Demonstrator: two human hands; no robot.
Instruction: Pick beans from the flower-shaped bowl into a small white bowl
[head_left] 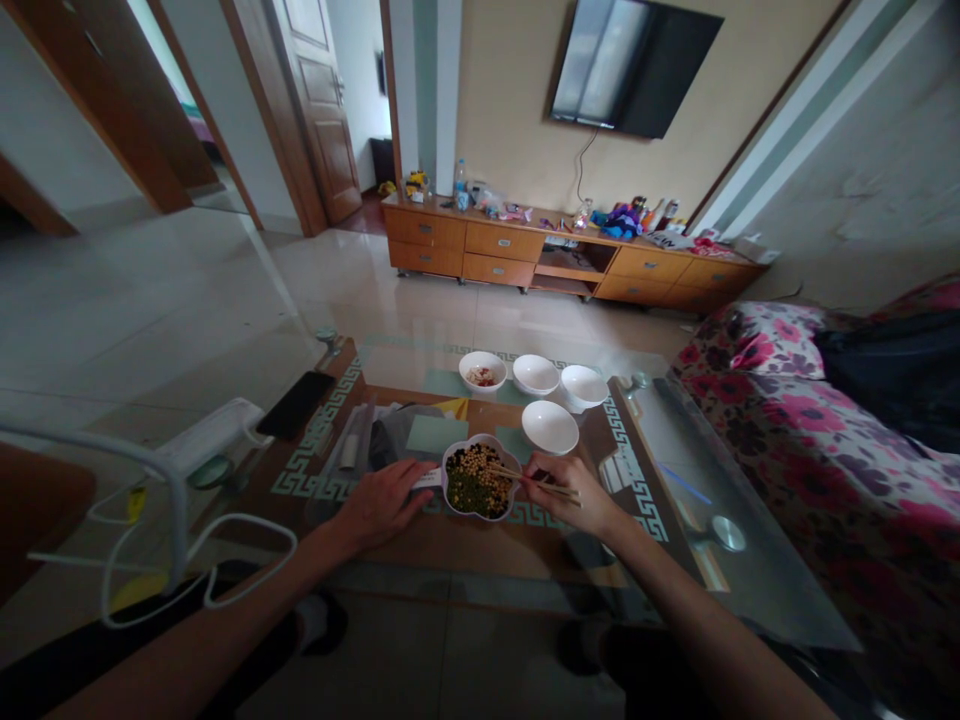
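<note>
Head view, lobed bowl of beans, right hand holding chopsticks

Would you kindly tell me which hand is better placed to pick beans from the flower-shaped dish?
Right, probably: the right hand holds wooden chopsticks, tips over the beans; the left hand lies beside the dish with no utensil.

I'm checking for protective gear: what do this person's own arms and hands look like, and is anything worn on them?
The left hand and right hand are bare, without gloves. The left forearm and right forearm show no sleeves, and no watch or bracelet is visible.
</note>
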